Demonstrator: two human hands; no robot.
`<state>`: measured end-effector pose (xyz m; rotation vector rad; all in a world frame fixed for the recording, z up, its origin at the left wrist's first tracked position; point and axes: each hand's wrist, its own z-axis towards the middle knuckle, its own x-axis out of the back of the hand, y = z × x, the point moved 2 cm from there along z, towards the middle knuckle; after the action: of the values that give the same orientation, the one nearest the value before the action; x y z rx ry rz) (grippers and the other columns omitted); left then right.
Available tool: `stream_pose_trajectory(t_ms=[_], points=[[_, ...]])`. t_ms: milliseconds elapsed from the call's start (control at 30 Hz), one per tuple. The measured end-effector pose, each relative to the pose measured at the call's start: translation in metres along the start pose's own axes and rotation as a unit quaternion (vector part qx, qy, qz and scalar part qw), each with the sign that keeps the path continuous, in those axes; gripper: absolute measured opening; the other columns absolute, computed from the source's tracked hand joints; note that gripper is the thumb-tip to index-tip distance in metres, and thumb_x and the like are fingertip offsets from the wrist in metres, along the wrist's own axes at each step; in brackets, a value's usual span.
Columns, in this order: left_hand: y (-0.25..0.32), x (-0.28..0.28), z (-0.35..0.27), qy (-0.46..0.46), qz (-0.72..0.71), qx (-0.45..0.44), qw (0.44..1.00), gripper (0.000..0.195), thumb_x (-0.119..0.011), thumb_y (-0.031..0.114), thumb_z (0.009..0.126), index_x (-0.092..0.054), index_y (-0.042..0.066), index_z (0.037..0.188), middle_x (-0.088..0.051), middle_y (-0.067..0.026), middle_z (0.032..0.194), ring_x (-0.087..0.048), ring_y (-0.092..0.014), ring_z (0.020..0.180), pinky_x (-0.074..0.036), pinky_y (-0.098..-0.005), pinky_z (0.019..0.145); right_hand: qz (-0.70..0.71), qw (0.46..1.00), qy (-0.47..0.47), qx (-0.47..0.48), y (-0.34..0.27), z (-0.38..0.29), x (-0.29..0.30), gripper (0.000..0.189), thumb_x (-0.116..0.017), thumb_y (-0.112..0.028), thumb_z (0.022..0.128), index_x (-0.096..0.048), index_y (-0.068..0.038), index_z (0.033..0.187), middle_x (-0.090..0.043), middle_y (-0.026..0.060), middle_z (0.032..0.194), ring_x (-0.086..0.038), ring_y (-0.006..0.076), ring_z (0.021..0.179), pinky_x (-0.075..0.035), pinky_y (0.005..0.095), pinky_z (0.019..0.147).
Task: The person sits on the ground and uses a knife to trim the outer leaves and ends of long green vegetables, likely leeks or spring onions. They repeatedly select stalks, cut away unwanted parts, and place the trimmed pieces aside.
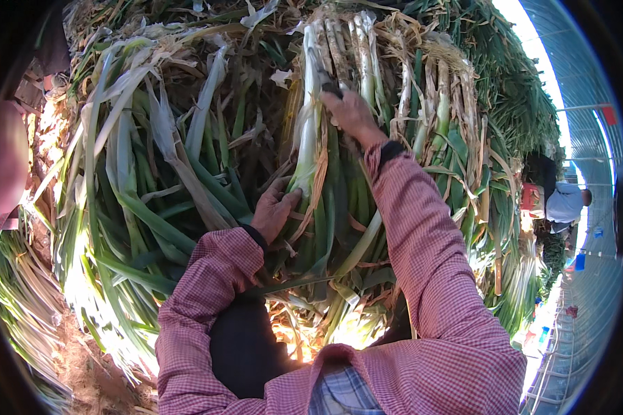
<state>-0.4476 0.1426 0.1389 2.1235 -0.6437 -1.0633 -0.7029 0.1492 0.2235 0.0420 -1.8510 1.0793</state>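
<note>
A long green onion with a pale, peeled-looking stalk lies in front of me, its root end pointing away. My left hand grips it low down, where white turns to green, with the thumb on top. Farther up, beside the white stalk, my right hand is closed around a small dark tool, too blurred to name. Several unpeeled green onions with soil and dry brown skins lie just right of that stalk. Loose green leaves spread out left of my left hand.
A tall heap of green onions rises at the far right. Dry husks litter the ground near my legs. At the left edge, part of another person shows; a seated person is at the right by the blue wall.
</note>
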Motion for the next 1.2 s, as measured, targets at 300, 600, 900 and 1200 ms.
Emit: stream_pose_trajectory(t_ms=[300,600,900,1200], points=[[0.000,0.006,0.000,-0.006,0.002,-0.024,1.000,0.038,-0.061,0.017,0.095,-0.052,0.001,0.128,-0.064,-0.0037,0.105,-0.058,-0.008,0.091,-0.047,-0.0230,0.082,0.230,0.964,-0.097,-0.093,-0.003,-0.123,0.018,0.035,-0.060,-0.030,0.093,-0.062,0.000,0.110,-0.057,0.0005,0.078,-0.052,0.0076,0.058,-0.044,0.0242,0.052],[-0.009,0.014,-0.001,0.027,0.031,-0.083,0.996,0.042,-0.072,0.016,0.088,-0.055,-0.001,0.122,-0.064,-0.0053,0.107,-0.060,-0.012,0.093,-0.050,-0.0264,0.081,0.216,0.964,-0.094,-0.121,0.018,-0.206,0.000,0.041,-0.060,-0.035,0.093,-0.060,0.002,0.111,-0.056,0.0006,0.075,-0.054,0.0080,0.066,-0.047,0.0262,0.061],[0.009,0.114,0.012,0.220,0.147,-0.193,0.945,0.044,-0.069,0.014,0.089,-0.053,-0.001,0.127,-0.062,-0.0085,0.117,-0.063,-0.017,0.096,-0.056,-0.0303,0.077,0.201,0.971,-0.099,-0.087,0.024,-0.273,0.012,0.041,-0.060,-0.034,0.091,-0.059,0.002,0.111,-0.058,0.0032,0.080,-0.050,0.0079,0.074,-0.045,0.0263,0.068],[0.026,0.077,-0.002,0.324,0.572,-0.340,0.673,0.044,-0.069,0.015,0.083,-0.058,0.005,0.124,-0.062,-0.0166,0.115,-0.061,-0.033,0.102,-0.049,-0.0379,0.090,0.162,0.976,-0.101,-0.103,0.030,-0.272,0.022,0.038,-0.061,-0.032,0.090,-0.059,0.002,0.108,-0.058,0.0065,0.073,-0.052,0.0124,0.068,-0.045,0.0318,0.064]])
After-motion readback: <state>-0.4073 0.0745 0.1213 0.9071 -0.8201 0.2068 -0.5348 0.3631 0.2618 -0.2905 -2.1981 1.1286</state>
